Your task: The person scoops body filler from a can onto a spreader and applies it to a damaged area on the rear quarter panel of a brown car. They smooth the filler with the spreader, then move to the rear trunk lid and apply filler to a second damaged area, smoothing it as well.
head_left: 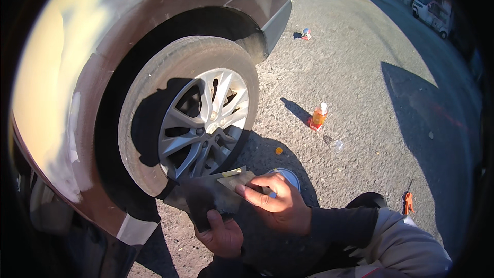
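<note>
My left hand (222, 235) grips the lower edge of a dark flat board (203, 198) smeared with pale filler. My right hand (275, 201) holds a small tan spreader (235, 179) pressed onto the top of that board, thumb and fingers pinching it. Both hands work low in front of a car wheel (198, 118) with silver spokes. A round tin with a pale lid (289, 176) sits on the ground just behind my right hand, partly hidden by it.
The car's brown fender (67, 87) carries a large patch of pale sanded filler. An orange bottle with a white cap (319, 116) stands on the asphalt, a small orange cap (278, 151) nearer. An orange-handled tool (408, 202) lies at right. Parked vehicles line the far road.
</note>
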Motion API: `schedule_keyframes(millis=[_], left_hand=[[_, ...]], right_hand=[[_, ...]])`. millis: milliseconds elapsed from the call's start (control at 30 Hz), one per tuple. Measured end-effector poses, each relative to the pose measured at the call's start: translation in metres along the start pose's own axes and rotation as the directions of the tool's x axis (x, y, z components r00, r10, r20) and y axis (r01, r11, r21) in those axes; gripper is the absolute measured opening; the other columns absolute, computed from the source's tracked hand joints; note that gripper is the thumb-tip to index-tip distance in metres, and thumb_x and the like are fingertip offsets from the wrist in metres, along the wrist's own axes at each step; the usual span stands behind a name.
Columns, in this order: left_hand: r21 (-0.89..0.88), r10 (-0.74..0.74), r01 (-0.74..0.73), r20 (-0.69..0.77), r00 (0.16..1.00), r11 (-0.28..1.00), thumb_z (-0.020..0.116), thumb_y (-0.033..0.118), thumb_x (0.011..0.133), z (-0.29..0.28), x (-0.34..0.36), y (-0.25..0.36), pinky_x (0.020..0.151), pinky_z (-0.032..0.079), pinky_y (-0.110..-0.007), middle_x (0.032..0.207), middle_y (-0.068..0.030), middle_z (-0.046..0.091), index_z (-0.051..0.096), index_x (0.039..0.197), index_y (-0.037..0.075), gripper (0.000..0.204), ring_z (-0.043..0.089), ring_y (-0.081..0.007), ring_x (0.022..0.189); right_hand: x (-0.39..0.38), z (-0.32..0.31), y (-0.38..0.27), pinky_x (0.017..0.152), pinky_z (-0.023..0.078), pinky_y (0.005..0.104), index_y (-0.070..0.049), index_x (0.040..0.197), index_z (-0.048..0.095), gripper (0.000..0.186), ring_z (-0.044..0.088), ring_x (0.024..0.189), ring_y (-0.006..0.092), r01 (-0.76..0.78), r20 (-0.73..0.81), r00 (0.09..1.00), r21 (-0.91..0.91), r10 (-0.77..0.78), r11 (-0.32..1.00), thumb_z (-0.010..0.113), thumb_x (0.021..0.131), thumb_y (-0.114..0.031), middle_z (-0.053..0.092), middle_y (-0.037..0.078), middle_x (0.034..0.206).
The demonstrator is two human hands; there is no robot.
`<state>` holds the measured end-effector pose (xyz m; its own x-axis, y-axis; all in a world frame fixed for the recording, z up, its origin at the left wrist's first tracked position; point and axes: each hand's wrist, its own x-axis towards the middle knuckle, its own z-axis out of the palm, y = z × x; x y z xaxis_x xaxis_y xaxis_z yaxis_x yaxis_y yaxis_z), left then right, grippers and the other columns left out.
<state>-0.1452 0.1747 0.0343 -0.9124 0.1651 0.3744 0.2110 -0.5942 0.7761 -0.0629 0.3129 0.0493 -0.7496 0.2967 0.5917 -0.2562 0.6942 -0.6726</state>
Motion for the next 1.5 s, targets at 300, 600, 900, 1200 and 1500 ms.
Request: schedule_keyframes(millis=[300, 600, 900, 1200, 1500], left_hand=[[0.008, 0.04, -0.04, -0.019, 0.999, 0.999, 0.062, 0.019, 0.104, -0.003, 0.003, 0.0, 0.113, 0.045, -0.044, 0.148, -0.0171, 0.056, 0.049, 0.15, 0.0, 0.051, 0.057, -0.0318, 0.133], [0.075, 0.075, -0.062, -0.192, 0.978, 0.995, 0.065, 0.022, 0.104, -0.015, 0.016, 0.006, 0.111, 0.047, -0.043, 0.145, -0.0178, 0.059, 0.053, 0.145, -0.004, 0.049, 0.058, -0.0299, 0.131], [-0.212, -0.339, 0.316, -0.079, 0.938, 0.925, 0.059, 0.02, 0.106, -0.018, 0.028, 0.012, 0.114, 0.043, -0.047, 0.143, -0.017, 0.059, 0.048, 0.148, -0.001, 0.048, 0.056, -0.0304, 0.133], [-0.398, -0.237, 0.156, -0.162, 0.958, 0.904, 0.057, 0.02, 0.108, -0.025, 0.026, 0.0, 0.119, 0.04, -0.048, 0.149, -0.017, 0.057, 0.047, 0.15, 0.0, 0.048, 0.055, -0.0292, 0.137], [-0.063, -0.299, 0.308, 0.124, 0.946, 0.949, 0.066, 0.012, 0.102, -0.004, -0.011, -0.006, 0.097, 0.052, -0.04, 0.124, -0.0139, 0.069, 0.061, 0.133, -0.005, 0.035, 0.066, -0.0239, 0.113]], right_hand=[[0.004, -0.004, -0.002, 0.082, 0.056, 0.0374, -0.019, 0.131, 0.073, 0.059, 0.065, 0.095, 0.028, -0.028, -0.135, 0.991, -0.008, 0.027, 1.0, 0.074, 0.078, 0.006, 0.062, 0.01, 0.113], [0.008, -0.013, -0.002, 0.084, 0.054, 0.0333, -0.012, 0.133, 0.071, 0.045, 0.064, 0.098, 0.0259, -0.037, 0.042, 0.999, 0.112, 0.033, 0.993, 0.069, 0.09, 0.002, 0.063, 0.012, 0.111], [0.022, -0.031, 0.025, 0.085, 0.05, 0.0267, -0.001, 0.141, 0.063, 0.035, 0.06, 0.098, 0.0095, -0.271, 0.29, 0.953, 0.664, 0.094, 0.697, 0.057, 0.109, -0.015, 0.069, 0.005, 0.117], [0.013, -0.017, 0.048, 0.083, 0.05, 0.0238, 0.002, 0.121, 0.065, 0.021, 0.06, 0.094, 0.005, -0.519, 0.198, 0.812, 0.673, 0.548, 0.526, 0.055, 0.11, -0.013, 0.069, 0.001, 0.106], [0.019, -0.014, 0.039, 0.087, 0.052, 0.0249, 0.003, 0.123, 0.061, 0.022, 0.063, 0.098, 0.0077, -0.386, 0.11, 0.798, 0.849, 0.592, 0.362, 0.051, 0.11, -0.01, 0.071, 0.006, 0.111]])
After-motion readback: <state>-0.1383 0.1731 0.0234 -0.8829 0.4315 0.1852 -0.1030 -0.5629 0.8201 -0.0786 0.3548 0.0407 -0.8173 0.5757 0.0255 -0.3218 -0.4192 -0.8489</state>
